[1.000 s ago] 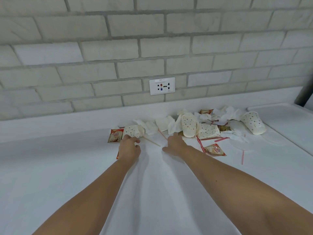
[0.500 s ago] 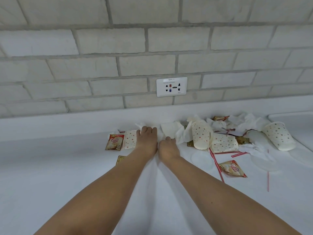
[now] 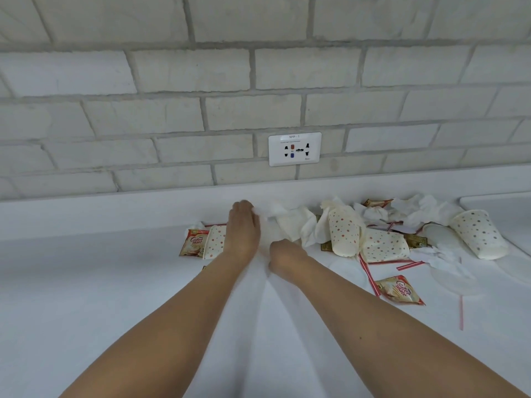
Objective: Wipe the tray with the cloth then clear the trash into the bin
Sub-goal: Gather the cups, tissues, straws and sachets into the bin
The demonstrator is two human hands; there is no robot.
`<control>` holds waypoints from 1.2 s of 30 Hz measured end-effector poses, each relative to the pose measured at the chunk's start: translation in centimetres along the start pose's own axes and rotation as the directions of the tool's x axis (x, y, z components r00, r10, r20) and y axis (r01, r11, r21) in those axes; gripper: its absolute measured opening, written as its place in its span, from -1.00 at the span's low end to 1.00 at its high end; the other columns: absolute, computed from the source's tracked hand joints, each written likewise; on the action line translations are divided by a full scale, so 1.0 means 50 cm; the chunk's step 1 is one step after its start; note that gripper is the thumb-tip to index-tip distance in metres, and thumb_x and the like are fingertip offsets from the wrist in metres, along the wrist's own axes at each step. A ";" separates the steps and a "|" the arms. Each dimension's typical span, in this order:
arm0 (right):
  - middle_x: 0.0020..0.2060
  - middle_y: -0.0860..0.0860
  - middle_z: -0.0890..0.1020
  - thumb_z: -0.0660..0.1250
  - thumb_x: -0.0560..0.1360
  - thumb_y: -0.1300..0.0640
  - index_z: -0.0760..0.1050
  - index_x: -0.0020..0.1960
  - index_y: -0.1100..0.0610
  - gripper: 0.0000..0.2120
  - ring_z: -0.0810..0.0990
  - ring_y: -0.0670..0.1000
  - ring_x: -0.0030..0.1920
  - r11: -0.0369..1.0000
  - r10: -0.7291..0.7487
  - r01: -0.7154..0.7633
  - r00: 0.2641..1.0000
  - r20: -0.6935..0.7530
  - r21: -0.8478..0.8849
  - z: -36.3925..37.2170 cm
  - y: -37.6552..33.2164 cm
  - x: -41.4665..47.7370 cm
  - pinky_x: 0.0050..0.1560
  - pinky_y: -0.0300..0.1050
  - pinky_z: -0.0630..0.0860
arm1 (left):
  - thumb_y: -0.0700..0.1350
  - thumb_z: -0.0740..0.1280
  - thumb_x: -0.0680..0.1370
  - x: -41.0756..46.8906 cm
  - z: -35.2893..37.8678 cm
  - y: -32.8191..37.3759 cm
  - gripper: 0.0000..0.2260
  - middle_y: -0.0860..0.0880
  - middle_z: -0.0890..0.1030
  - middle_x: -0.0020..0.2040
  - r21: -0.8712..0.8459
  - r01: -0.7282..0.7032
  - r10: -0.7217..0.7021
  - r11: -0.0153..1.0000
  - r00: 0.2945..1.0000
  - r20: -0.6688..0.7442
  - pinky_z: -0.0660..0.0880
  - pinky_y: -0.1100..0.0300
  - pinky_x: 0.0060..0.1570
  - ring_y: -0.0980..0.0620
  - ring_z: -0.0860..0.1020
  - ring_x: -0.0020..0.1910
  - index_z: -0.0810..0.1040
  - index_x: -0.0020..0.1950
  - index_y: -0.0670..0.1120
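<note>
Since half a second ago the left hand (image 3: 242, 231) has slid farther toward the wall (image 3: 258, 81), fingers stretched flat onto the crumpled tissues (image 3: 290, 222). The right hand (image 3: 287, 254) sits beside it, fingers curled under; what it holds I cannot tell. Trash (image 3: 385, 245) lies on the counter (image 3: 86, 282) along the wall's foot. Tissues look soft and light, best bunched. Four spotted paper cups (image 3: 343, 234) would crush, so take them round the body. Two creamer sachets (image 3: 399, 290) read clearly.

Label "9PP-1": top edge of the white rectangular plastic wall socket plate (image 3: 294, 148); its smaller print is unreadable. Brand "Coffee mate": red-and-gold foil sachet (image 3: 193, 242) below-left of the plate, and second red-and-gold foil sachet (image 3: 399, 289) below-right.
</note>
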State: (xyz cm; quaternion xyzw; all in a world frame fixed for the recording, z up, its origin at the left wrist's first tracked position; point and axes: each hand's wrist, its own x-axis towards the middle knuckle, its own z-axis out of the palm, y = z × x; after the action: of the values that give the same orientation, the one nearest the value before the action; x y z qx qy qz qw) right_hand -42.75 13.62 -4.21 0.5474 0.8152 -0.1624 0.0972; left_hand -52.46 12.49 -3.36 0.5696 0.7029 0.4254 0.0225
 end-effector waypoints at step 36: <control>0.30 0.12 0.32 0.39 0.47 0.03 0.23 0.40 0.11 -0.41 0.30 0.13 0.34 0.904 -0.116 0.214 0.956 -0.269 0.371 -0.015 -0.121 0.036 0.26 0.00 0.39 | -0.06 0.08 0.65 -0.097 -0.221 -0.118 -0.71 -0.09 0.54 -0.19 -0.463 0.660 -0.596 0.591 0.745 0.301 0.35 0.20 -0.36 -0.03 0.48 -0.30 0.47 -0.13 -0.17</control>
State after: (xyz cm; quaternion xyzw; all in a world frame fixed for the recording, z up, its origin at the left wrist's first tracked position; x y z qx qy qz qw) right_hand -49.02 13.33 -3.13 0.4998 0.8147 -0.2641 -0.1293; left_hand -61.09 2.24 -2.21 0.2770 0.7053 0.5368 0.3711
